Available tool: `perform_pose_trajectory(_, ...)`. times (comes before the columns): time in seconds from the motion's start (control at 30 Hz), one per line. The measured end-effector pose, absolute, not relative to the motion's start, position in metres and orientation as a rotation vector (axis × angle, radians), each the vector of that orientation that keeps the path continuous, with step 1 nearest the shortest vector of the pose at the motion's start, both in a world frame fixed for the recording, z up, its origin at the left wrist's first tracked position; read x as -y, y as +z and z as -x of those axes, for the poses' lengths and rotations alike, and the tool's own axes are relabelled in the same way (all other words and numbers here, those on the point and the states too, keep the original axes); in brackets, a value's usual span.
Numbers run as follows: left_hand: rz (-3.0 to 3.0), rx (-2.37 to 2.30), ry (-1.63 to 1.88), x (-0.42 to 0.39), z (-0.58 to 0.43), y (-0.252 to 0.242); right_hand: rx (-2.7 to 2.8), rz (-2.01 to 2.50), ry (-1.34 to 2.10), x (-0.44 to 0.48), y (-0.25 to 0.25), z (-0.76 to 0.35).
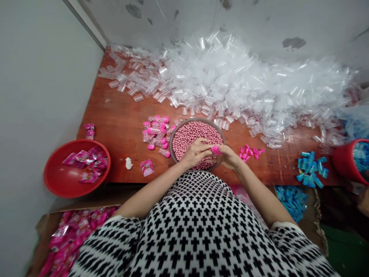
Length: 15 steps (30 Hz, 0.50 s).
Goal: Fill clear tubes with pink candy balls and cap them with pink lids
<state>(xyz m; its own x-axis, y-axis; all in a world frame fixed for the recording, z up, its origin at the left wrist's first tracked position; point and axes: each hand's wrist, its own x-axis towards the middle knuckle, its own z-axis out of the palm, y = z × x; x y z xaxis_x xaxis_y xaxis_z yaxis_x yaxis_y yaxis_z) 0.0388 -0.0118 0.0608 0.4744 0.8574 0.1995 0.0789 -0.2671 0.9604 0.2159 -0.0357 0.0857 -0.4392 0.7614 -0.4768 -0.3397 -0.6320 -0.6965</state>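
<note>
My left hand and my right hand meet over the near rim of a round bowl full of small pink balls. Between their fingertips sits a bright pink cap, which both hands pinch. Whether a clear tube hangs under the cap I cannot make out. To the left of the bowl lie several filled tubes with pink caps. Loose pink caps lie to the right of my right hand.
A great heap of empty clear tubes covers the back of the reddish table. A red basin with pink packets hangs off the left edge. Blue-capped pieces and a red bucket stand at the right. A box of pink packets sits below.
</note>
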Motion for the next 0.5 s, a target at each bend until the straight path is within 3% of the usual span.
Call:
perform_pose_trajectory(0.23,-1.618,-0.816,0.945,0.016,-0.041,0.058,0.470,1.088,1.902,0.040,0.073,-0.194)
perform_pose_trajectory(0.5,-1.654,-1.003,0.962,-0.015,-0.004,0.038,0.475,1.061,2.030,0.011,0.068,-0.177)
